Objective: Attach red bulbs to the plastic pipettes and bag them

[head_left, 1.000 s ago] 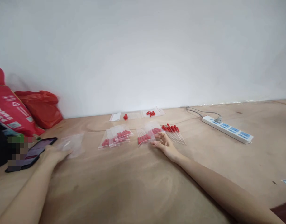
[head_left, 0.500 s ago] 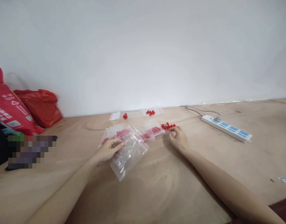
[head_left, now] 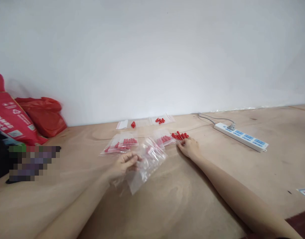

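My left hand (head_left: 127, 162) is closed on a clear zip bag (head_left: 146, 169), which hangs tilted above the table and is partly smeared by motion. Behind it lie overlapping zip bags with red peg-like pieces (head_left: 129, 141) inside. Another flat bag with red pieces (head_left: 164, 139) lies to the right, partly covered by the lifted bag. Loose red pieces (head_left: 179, 135) sit in a small heap just beyond my right hand (head_left: 189, 146). That hand rests low on the table, fingers bent together at the heap's near edge; what they pinch is hidden.
By the wall lie a bag with red pieces (head_left: 169, 119), a red piece (head_left: 133, 124) and a white paper (head_left: 122, 124). A power strip (head_left: 242, 136) with a plugged-in cable lies right. Red bags (head_left: 43, 114) and a blurred-out dark flat object (head_left: 33, 164) are left.
My left hand has moved right and slightly down with the clear zip bag, uncovering more of the left bags. My right hand has shifted slightly at the red heap, its fingers drawn in lower.
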The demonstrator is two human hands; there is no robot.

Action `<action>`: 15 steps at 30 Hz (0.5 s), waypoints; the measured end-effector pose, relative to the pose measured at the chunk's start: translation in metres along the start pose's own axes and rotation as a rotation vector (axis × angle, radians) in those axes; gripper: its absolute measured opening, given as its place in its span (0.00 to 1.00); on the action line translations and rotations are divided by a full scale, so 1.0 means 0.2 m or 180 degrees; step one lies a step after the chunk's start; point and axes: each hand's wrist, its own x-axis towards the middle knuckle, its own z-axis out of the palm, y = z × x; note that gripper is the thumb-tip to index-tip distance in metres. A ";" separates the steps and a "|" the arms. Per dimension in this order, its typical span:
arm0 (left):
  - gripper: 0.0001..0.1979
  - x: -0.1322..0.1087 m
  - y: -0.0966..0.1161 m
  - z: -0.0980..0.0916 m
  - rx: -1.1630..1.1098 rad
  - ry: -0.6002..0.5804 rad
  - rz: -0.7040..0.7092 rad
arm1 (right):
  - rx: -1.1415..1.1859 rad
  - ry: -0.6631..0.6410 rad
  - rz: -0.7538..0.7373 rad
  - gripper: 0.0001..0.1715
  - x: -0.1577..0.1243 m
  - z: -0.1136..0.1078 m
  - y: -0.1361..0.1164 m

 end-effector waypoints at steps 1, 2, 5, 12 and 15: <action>0.18 -0.01 -0.01 0.04 0.0052 -0.0269 0.0075 | 0.0008 -0.0019 0.0019 0.16 0.00 0.00 0.00; 0.18 -0.02 -0.01 0.07 0.0222 -0.0450 0.0199 | 0.0028 -0.0020 0.0037 0.16 0.00 0.00 -0.01; 0.17 -0.04 -0.02 0.11 0.0794 -0.0636 0.0463 | 0.0138 0.0111 0.0109 0.17 0.00 0.00 0.00; 0.12 0.02 -0.08 -0.09 0.1386 -0.0266 0.0524 | 0.1416 0.0674 0.0273 0.20 -0.01 -0.04 0.01; 0.10 0.03 -0.09 -0.15 0.1734 -0.0132 0.0586 | 0.2669 0.0238 -0.0252 0.21 -0.06 -0.05 -0.05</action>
